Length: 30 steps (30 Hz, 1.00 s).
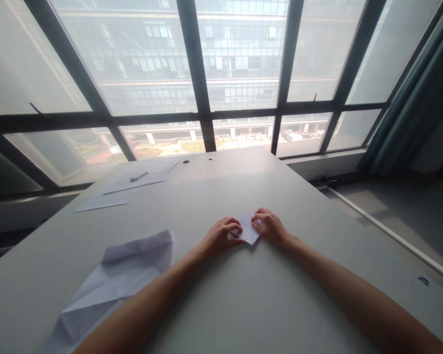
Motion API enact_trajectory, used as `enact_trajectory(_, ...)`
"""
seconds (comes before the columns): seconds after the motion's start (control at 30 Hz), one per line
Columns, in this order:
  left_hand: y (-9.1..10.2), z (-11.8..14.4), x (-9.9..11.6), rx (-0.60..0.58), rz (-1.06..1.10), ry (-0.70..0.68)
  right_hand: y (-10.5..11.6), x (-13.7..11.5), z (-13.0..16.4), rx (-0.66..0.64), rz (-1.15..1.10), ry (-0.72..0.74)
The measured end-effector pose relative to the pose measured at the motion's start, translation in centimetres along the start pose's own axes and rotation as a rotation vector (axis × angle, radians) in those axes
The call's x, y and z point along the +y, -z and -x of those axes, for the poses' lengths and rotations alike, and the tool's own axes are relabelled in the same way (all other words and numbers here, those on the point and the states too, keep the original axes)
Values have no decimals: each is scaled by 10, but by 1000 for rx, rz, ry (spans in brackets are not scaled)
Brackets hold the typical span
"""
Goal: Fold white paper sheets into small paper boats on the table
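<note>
A small folded piece of white paper (248,231) lies on the white table, one corner pointing toward me. My left hand (222,234) grips its left side, thumb low and curled fingers above. On the opposite side, my right hand (268,226) pinches the paper's right edge with bent fingers. Both hands rest close to the tabletop. To the left of my left forearm is a larger creased sheet of white paper (121,270), partly hidden by that arm.
Flat white sheets (147,179) lie at the table's far left, with a small pen-like object (139,176) on them. The table (214,191) reaches toward large windows; a round hole (185,162) sits near its far edge. A blue-grey curtain (409,98) hangs at right.
</note>
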<state>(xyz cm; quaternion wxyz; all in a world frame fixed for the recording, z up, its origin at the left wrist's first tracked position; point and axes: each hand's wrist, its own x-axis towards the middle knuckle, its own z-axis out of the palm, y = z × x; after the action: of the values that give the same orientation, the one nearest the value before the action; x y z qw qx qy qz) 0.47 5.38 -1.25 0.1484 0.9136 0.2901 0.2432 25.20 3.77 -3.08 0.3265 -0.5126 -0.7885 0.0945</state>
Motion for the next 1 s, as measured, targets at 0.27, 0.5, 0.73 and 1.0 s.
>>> enact_trajectory(0.27,-1,0,-1,-5,6,-2,2,-2,-1,-6,-1,-1)
enact_trajectory(0.5,-1,0,0,8,9,-3,0,0,-1,-4,-20,4)
enact_trajectory(0.73,-2,0,0,23,10,18,1,-1,-2,-5,-56,28)
enact_trajectory(1.0,-5,1,-5,36,7,18,-4,2,-3,11,-124,-8)
